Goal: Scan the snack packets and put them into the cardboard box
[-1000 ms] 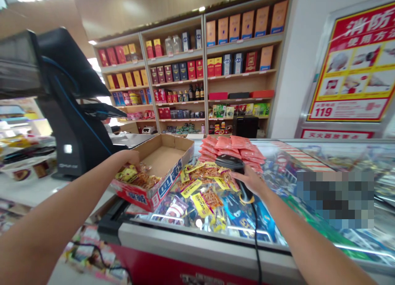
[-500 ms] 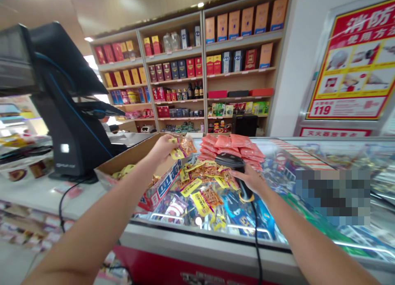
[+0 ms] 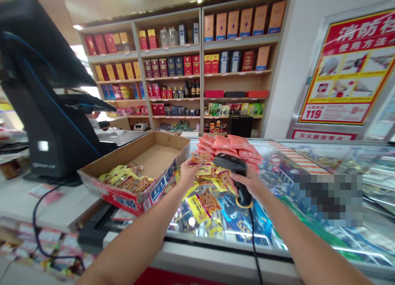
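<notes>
My right hand [image 3: 253, 181] is wrapped round the handle of a black barcode scanner [image 3: 230, 161], its head pointing left above the counter and its cable hanging down the front. My left hand [image 3: 187, 174] pinches a yellow-labelled snack packet [image 3: 204, 169] just left of the scanner head. Below both hands, more such snack packets lie in a loose pile on the glass counter; one snack packet [image 3: 199, 209] rests nearer the front edge. To the left, an open cardboard box [image 3: 163, 145] holds several yellow-labelled packets [image 3: 123, 180].
Orange-pink packets [image 3: 230, 143] are stacked behind the pile. A black checkout terminal [image 3: 58, 124] stands at the left. The glass display counter [image 3: 277, 231] stretches right, with goods visible under it. Shelves of boxed bottles [image 3: 175, 67] line the back wall.
My left hand has moved from over the box to the right and down with a snack packet, to beside the scanner. The right hand with the scanner has barely moved. The view has shifted slightly.
</notes>
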`<state>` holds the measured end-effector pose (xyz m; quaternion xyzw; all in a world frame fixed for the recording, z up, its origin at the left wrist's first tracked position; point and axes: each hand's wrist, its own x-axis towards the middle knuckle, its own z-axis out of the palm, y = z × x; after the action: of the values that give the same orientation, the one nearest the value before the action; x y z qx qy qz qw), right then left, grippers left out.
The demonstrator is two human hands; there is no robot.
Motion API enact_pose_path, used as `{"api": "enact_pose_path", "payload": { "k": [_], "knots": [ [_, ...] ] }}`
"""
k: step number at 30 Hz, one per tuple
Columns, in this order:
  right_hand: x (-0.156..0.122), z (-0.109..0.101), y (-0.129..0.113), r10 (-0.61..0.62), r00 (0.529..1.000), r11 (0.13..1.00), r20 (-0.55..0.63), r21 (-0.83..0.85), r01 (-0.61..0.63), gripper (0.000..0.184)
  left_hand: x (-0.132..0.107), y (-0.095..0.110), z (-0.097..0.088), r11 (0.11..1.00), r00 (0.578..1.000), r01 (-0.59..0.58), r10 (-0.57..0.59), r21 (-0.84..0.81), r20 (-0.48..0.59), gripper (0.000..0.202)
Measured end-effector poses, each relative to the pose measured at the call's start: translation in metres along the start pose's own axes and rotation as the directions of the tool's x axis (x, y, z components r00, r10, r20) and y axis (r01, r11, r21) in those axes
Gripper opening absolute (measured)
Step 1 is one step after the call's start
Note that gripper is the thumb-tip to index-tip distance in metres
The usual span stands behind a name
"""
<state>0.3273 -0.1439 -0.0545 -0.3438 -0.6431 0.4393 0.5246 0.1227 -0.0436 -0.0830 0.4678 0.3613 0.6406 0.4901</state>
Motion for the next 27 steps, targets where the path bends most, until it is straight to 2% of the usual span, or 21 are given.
{"api": "enact_pose_path", "payload": {
  "k": [4,7,17,27],
  "knots": [
    [0.0,0.002,0.0,0.007,0.999,0.999,0.033,0.034,-0.008,0.034,-0.007,-0.006,0.004,0.935,0.975,-0.223,0.213,0.274,0.069,0.015],
    [0.0,0.003,0.002,0.008,0.997,1.0,0.073,0.023,-0.01,0.032,-0.015,-0.001,0.009,0.888,0.958,-0.286,0.272,0.36,0.09,0.012],
    [-0.001,0.001,0.007,0.047,0.997,0.999,0.066,0.014,-0.048,0.032,-0.019,0.001,0.012,0.83,0.939,-0.341,0.323,0.441,0.118,0.009],
    [-0.001,0.002,0.005,0.031,0.996,0.999,0.088,0.01,-0.032,0.031,-0.019,0.002,0.011,0.839,0.947,-0.315,0.309,0.445,0.088,0.009]
  ]
}}
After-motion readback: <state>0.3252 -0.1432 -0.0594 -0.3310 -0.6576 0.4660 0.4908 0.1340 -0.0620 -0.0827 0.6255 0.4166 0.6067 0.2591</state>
